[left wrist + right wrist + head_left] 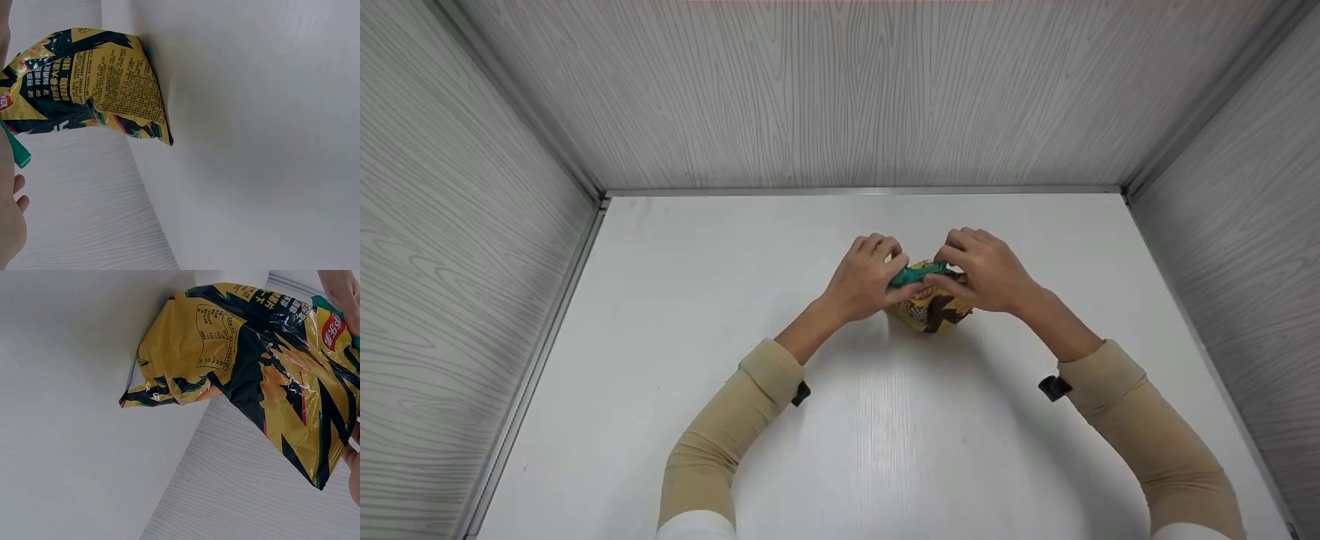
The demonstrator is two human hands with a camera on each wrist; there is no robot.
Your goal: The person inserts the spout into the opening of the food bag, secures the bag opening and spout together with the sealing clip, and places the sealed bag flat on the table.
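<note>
A yellow and black chip bag [934,311] stands upright on the white table, its top gathered between both hands. Across the top lies a long green bag clip [915,275]. My left hand [866,279] pinches the clip's left end between thumb and fingers. At the other end, my right hand [986,271] grips the clip and the bag's top edge, thumb on the near side. In the left wrist view the printed back of the bag [121,81] and one end of the clip [19,153] show. Creased foil covers the bag [242,360] in the right wrist view.
The white table [735,247] is bounded by grey wood-grain panels [840,97] at the back and both sides, with metal strips along their lower edges. Dark wrist devices [1054,388] sit at the tan sleeve cuffs.
</note>
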